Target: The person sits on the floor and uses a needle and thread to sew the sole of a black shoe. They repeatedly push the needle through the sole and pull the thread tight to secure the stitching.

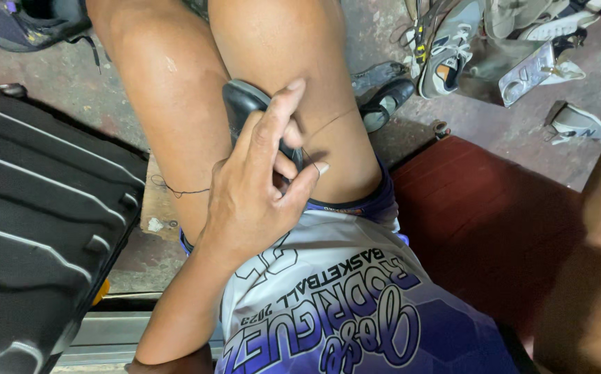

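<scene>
Your left hand (255, 190) clamps the dark rounded shoe (245, 104) between your knees; right hand's grip unseen. Loose thin thread (328, 125) could snag.

Suitcase (37, 221) lies left of the legs (245, 83), shoes (453, 48) beyond right.

No packages, labels, signs or screens show anywhere around the ribbed black suitcase (37, 228) on the floor.
</scene>
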